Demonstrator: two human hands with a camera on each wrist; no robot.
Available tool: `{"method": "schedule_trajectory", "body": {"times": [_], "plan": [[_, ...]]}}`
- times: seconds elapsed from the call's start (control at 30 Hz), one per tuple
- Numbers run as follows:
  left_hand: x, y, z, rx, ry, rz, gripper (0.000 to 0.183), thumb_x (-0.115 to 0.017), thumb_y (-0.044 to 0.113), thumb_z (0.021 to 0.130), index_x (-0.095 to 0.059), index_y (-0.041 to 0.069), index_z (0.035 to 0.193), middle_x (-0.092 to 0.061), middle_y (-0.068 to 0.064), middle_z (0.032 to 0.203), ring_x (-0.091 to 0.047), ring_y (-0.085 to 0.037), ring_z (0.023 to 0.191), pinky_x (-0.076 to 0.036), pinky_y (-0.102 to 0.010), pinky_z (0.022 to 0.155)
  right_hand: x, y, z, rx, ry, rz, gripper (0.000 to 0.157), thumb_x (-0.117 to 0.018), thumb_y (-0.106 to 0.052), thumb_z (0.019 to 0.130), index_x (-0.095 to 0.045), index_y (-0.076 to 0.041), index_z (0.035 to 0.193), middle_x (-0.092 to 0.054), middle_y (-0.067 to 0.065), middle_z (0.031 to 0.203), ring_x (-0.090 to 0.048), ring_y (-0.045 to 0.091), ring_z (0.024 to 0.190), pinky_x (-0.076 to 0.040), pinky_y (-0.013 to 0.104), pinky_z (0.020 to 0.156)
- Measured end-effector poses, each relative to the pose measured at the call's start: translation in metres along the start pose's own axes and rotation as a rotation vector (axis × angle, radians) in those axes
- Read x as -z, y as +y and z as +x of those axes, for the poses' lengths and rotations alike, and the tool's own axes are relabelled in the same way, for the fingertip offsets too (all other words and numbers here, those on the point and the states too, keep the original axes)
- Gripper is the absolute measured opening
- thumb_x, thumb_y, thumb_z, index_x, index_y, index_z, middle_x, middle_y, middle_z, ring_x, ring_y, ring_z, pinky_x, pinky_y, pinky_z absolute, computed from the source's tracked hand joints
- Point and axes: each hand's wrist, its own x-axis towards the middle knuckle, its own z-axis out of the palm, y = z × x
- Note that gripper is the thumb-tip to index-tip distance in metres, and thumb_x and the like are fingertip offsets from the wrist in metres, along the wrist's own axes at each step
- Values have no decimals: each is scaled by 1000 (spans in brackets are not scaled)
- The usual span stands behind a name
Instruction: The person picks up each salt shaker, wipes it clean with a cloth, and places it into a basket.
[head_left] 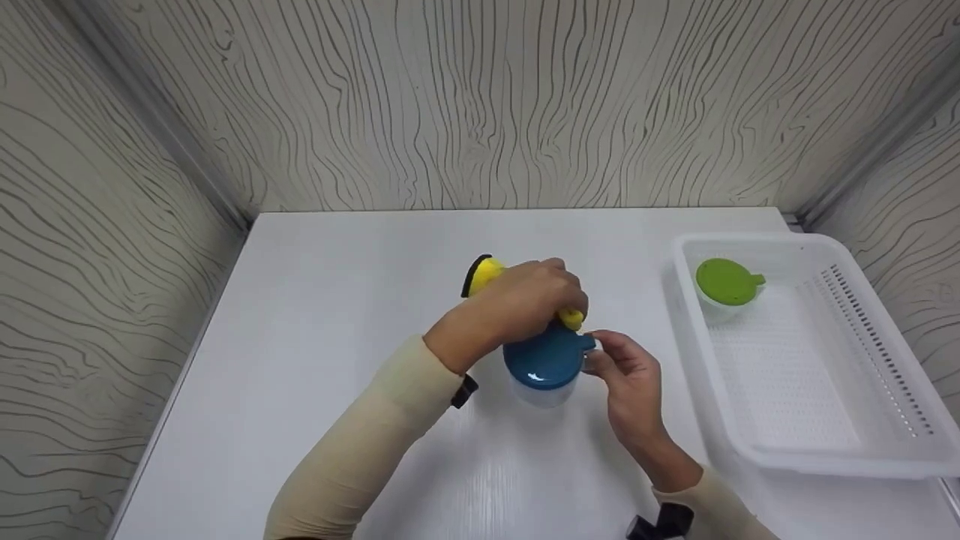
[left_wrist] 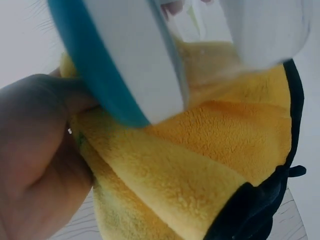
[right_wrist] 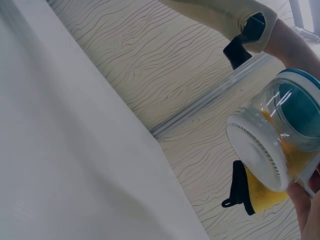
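A clear glass jar with a blue lid point(head_left: 544, 364) is held up off the table, its round base showing in the right wrist view on the jar point(right_wrist: 256, 150). My right hand point(head_left: 631, 382) pinches the jar's handle between thumb and fingers, at its right side. My left hand point(head_left: 525, 300) grips a yellow cloth with black edging point(head_left: 486, 274) at the far side of the jar. In the left wrist view the folded cloth point(left_wrist: 215, 150) lies close against the lid's rim point(left_wrist: 107, 65). My left palm hides part of the cloth and lid.
To the right stands a white perforated plastic basket point(head_left: 780, 457). Inside it, near the far left corner, is a small container with a green lid point(head_left: 726, 282). Patterned panels point(head_left: 480, 105) enclose the white table point(head_left: 322, 300) at the back and sides.
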Motion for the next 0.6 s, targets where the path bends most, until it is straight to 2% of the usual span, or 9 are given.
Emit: {"method": "schedule_trajectory", "body": {"times": [0.23, 0.4, 0.6], "plan": [[-2, -15, -6, 115, -4, -59, 21, -72, 12, 95, -78, 15, 115, -75, 2, 110, -60, -14, 104, -52, -27, 97, 2, 0, 0, 1, 22, 5, 21, -61, 1, 100, -62, 15, 114, -72, 2, 98, -72, 14, 84, -60, 29, 81], [-2, -23, -13, 141, -1, -75, 22, -74, 14, 94, -77, 14, 116, -74, 1, 111, -61, -16, 104, -51, -27, 98, 5, 0, 1, 15, 29, 33, 21, -62, 1, 99, -61, 16, 114, -73, 2, 97, -72, 14, 83, -60, 29, 80], [0, -25, -25, 166, -8, -99, 26, -73, 11, 94, -76, 12, 119, -74, 0, 113, -62, -18, 107, -51, -27, 99, 7, -1, 1, 8, 46, 40, 20, -62, 1, 99, -62, 15, 113, -73, 2, 97, -71, 13, 81, -60, 29, 80]]}}
